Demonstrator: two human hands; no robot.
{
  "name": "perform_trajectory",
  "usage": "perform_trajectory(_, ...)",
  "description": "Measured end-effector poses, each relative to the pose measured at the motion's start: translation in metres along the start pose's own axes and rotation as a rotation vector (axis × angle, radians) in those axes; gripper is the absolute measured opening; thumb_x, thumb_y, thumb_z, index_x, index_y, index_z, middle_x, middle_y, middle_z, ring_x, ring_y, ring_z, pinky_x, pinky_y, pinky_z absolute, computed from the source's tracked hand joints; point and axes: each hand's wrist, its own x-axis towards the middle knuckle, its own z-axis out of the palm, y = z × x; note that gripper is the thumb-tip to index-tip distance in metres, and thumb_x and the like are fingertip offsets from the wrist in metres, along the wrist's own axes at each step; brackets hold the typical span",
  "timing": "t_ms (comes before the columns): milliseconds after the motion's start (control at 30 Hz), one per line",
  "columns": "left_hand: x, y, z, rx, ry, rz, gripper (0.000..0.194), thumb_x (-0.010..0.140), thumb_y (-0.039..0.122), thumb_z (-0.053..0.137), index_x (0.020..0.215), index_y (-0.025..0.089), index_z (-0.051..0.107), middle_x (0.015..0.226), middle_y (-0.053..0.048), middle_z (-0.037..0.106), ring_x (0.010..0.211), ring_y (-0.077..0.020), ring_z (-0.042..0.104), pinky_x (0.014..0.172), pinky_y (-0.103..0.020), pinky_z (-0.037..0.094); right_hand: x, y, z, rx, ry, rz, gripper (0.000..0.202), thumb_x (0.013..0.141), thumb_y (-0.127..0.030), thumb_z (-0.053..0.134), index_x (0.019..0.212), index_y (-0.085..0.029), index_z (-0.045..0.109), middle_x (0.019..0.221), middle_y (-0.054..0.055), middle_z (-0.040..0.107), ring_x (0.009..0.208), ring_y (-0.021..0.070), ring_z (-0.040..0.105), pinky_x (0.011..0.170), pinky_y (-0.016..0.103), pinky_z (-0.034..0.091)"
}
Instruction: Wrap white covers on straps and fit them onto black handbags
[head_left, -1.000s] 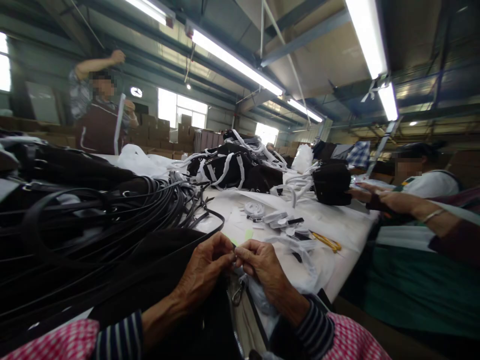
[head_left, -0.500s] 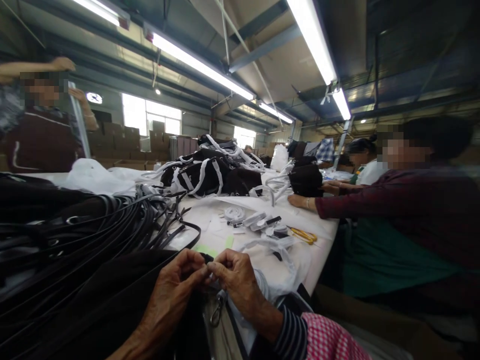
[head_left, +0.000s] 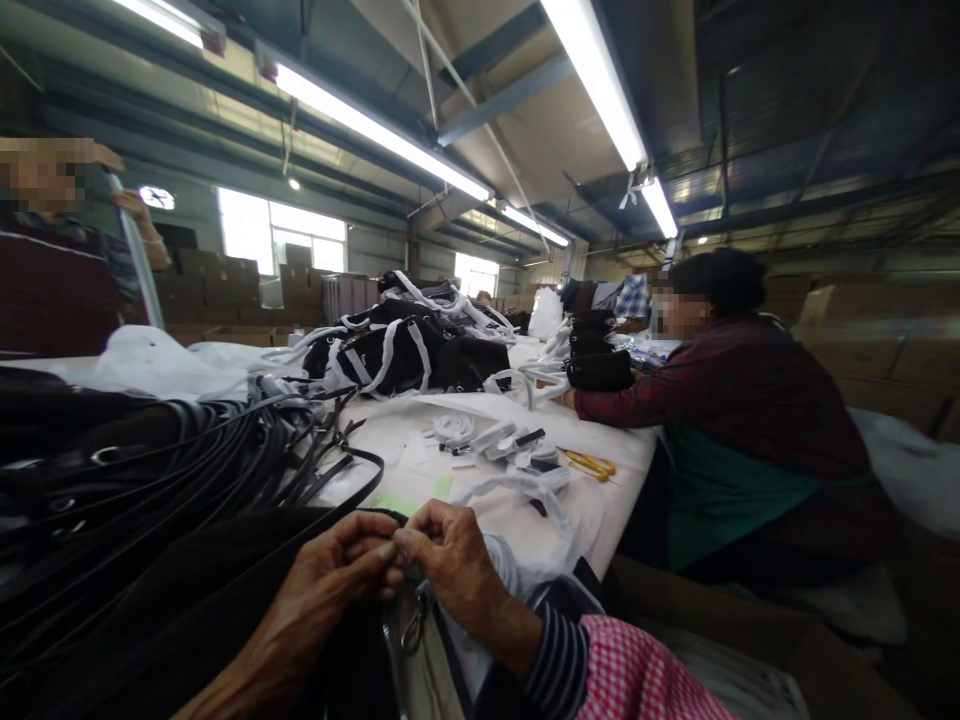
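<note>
My left hand [head_left: 337, 565] and my right hand [head_left: 450, 560] meet fingertip to fingertip, low in the middle of the head view. Both are closed in a pinch. Whatever lies between the fingertips is too small and covered to make out. Just below my right hand hangs a metal snap hook [head_left: 413, 630]. Dark fabric [head_left: 202, 570] spreads under and left of my left hand. Beside it lies a thick bundle of black straps [head_left: 247, 450]. White wrapped strap [head_left: 501, 560] shows behind my right hand.
On the white table [head_left: 409, 455] are rolled white-wrapped straps [head_left: 495, 438], yellow-handled scissors [head_left: 591, 464] and a heap of black bags [head_left: 397, 355]. A co-worker in a green apron [head_left: 720, 490] reaches in from the right. Another person [head_left: 56, 270] stands far left holding a pole [head_left: 135, 250].
The view has swung slightly right. My hands stay pinched together, fingers shifted a little. The co-worker on the right has leaned back in view, and the person at left has lowered an arm.
</note>
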Motion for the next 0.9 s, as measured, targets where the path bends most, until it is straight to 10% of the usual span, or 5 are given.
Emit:
perform_trajectory(500, -0.003, -0.005, -0.01, 0.412, 0.027, 0.179, 0.048, 0.074, 0.054, 0.081, 0.103, 0.019, 0.066, 0.074, -0.003, 0.073, 0.066, -0.0203, 0.064, 0.059, -0.024, 0.047, 0.004, 0.008, 0.001, -0.015, -0.166, 0.089, 0.012, 0.08, -0.025, 0.069, 0.074, -0.016, 0.066, 0.061, -0.002, 0.062, 0.053, 0.0106, 0.053, 0.05, 0.022, 0.035)
perform_trajectory(700, -0.004, 0.008, -0.009, 0.692, -0.025, 0.257, 0.035, 0.084, 0.052, 0.068, 0.072, 0.019, 0.075, 0.067, -0.004, 0.069, 0.064, -0.0213, 0.06, 0.059, -0.026, 0.042, 0.003, 0.002, -0.001, -0.072, -0.109, 0.041, 0.012, 0.08, -0.022, 0.067, 0.071, -0.016, 0.062, 0.058, -0.004, 0.055, 0.054, 0.0097, 0.047, 0.05, 0.022, 0.032)
perform_trajectory(900, -0.008, 0.011, -0.007, 0.476, -0.173, 0.182, 0.04, 0.086, 0.055, 0.068, 0.081, 0.016, 0.076, 0.075, -0.004, 0.069, 0.069, -0.0192, 0.056, 0.062, -0.025, 0.04, 0.001, -0.003, -0.001, -0.042, -0.067, 0.04, 0.017, 0.082, -0.027, 0.067, 0.07, -0.016, 0.062, 0.059, -0.002, 0.059, 0.055, 0.011, 0.052, 0.053, 0.023, 0.038)
